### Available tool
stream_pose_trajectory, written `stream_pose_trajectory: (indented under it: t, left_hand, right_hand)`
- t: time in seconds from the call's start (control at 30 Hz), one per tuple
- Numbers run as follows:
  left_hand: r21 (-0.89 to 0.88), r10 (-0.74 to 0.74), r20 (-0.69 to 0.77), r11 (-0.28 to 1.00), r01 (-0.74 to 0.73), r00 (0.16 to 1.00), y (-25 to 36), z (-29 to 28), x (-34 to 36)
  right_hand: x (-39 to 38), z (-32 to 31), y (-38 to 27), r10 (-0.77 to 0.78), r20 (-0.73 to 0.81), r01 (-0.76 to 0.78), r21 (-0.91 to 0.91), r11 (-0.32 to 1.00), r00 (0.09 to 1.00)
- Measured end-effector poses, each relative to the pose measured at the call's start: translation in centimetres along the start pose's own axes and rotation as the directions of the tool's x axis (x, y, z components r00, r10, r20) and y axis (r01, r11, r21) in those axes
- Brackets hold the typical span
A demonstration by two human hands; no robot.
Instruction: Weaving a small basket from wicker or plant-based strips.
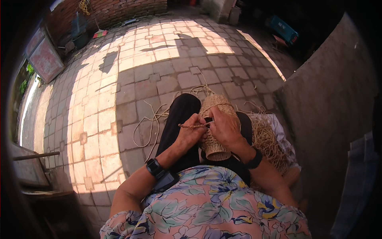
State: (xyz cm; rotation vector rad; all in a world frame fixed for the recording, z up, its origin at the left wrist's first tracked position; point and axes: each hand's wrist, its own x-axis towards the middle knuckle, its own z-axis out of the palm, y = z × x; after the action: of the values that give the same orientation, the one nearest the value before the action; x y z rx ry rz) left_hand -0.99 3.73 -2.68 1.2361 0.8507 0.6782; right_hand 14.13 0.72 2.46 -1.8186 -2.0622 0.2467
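Note:
A woven straw-coloured cylinder [215, 148] lies lengthwise on my lap between my dark-trousered legs [175, 119], with a dark opening near its middle. My left hand [191, 135] is closed on a short braided straw cord [185, 126] at the cylinder's left side, the cord sticking out leftward. My right hand [225, 127] rests over the cylinder, fingers bent at the opening beside the cord's inner end; what its fingertips hold is too small to make out. Loose strands [149, 119] trail on the paving to the left. A heap of straw cord [268, 149] lies by my right leg.
Paving [95, 131] stretches ahead, partly sunlit. A leaning panel [43, 55], a dustpan [99, 34] and a brick wall [119, 8] stand at the back left. A teal box [283, 30] is at the back right; a grey wall [326, 119] rises at my right, a horizontal bar [36, 155] at my left.

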Motion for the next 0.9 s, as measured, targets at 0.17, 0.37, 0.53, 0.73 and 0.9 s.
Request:
stream_pose_trajectory:
  t: [0.17,0.37,0.53,0.73,0.9]
  left_hand:
    - [-0.119,0.039,0.025,0.992,-0.036,0.999,-0.2,-0.6,-0.1]
    - [0.188,0.204,-0.13,0.966,-0.178,0.97,1.4,0.2,-0.4]
    - [0.533,0.571,0.083,0.667,-0.521,0.816,3.4,1.9,1.0]
    - [0.669,0.304,0.055,0.696,-0.261,0.951,4.4,3.2,1.7]
    - [0.74,0.287,0.034,0.637,-0.218,0.957,3.8,3.3,2.4]
  right_hand:
    - [-1.4,-2.0,0.6,0.156,-0.144,-0.131,0.17,0.977,0.977]
    - [-3.7,-1.8,5.6,0.277,-0.18,-0.186,0.4,0.897,0.944]
    - [-5.5,-2.0,7.1,0.419,0.129,-0.246,0.939,0.239,0.899]
    - [-3.2,-2.6,6.3,0.351,0.02,-0.109,0.966,0.235,0.936]
    - [-1.6,-1.9,4.8,0.146,-0.115,-0.067,0.51,0.857,0.983]
